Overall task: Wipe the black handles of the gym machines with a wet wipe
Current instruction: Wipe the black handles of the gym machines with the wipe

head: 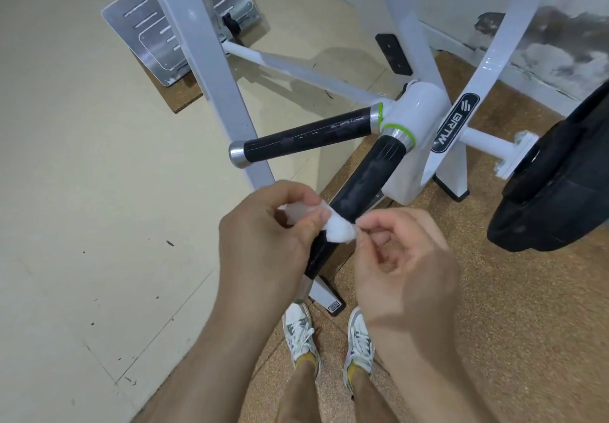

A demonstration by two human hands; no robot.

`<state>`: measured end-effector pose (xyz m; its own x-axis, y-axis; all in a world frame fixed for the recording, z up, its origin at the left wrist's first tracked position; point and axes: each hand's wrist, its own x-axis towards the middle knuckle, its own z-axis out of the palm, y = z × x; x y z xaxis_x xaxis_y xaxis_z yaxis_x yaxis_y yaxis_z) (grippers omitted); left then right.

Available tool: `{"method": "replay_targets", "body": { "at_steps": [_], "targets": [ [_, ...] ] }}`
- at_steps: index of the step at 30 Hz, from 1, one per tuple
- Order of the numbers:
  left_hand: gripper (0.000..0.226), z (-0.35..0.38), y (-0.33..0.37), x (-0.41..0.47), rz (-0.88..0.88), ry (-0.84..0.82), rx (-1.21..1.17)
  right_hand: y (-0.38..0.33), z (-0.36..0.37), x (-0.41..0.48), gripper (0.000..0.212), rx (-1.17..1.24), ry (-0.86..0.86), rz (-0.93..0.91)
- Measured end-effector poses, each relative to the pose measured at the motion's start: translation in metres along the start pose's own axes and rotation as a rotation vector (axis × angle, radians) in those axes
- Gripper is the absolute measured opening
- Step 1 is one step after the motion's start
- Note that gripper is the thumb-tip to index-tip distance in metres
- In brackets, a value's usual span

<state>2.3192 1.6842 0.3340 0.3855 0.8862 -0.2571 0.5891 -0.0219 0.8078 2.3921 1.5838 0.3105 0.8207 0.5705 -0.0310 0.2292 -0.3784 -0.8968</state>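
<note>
Wet wipe [340, 232] in left hand [263, 238]

one view only, from a camera worn on the person's head. it looks steeply down and a little forward, so the floor [82, 225] fills much of the picture and the person's own shoes [300, 332] sit near the bottom edge. the left hand [263, 234] and right hand [402, 258] come in from below, large and close to the lens, the right one blurred. the handles [306, 137] lie just beyond them. the frame [204, 60] and wall [560, 27] run off the top.
</note>
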Motion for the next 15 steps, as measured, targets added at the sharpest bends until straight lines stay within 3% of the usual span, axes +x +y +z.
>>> {"method": "replay_targets", "body": {
  "at_steps": [3, 7, 11, 15],
  "targets": [
    [0.01, -0.002, 0.001, 0.008, 0.031, -0.096, 0.011, -0.011, -0.002, -0.001, 0.027, -0.069, -0.093, -0.166],
    [0.019, -0.019, -0.007, 0.004, 0.065, -0.253, -0.022, -0.011, -0.005, 0.009, 0.038, -0.173, -0.216, -0.253],
    [0.03, -0.02, -0.012, -0.001, 0.088, -0.199, -0.081, -0.007, -0.007, 0.019, 0.03, -0.224, -0.334, -0.317],
    [0.027, -0.017, -0.012, 0.003, 0.043, -0.188, -0.122, -0.009, -0.002, 0.026, 0.012, -0.228, -0.316, -0.269]
  ]
}}
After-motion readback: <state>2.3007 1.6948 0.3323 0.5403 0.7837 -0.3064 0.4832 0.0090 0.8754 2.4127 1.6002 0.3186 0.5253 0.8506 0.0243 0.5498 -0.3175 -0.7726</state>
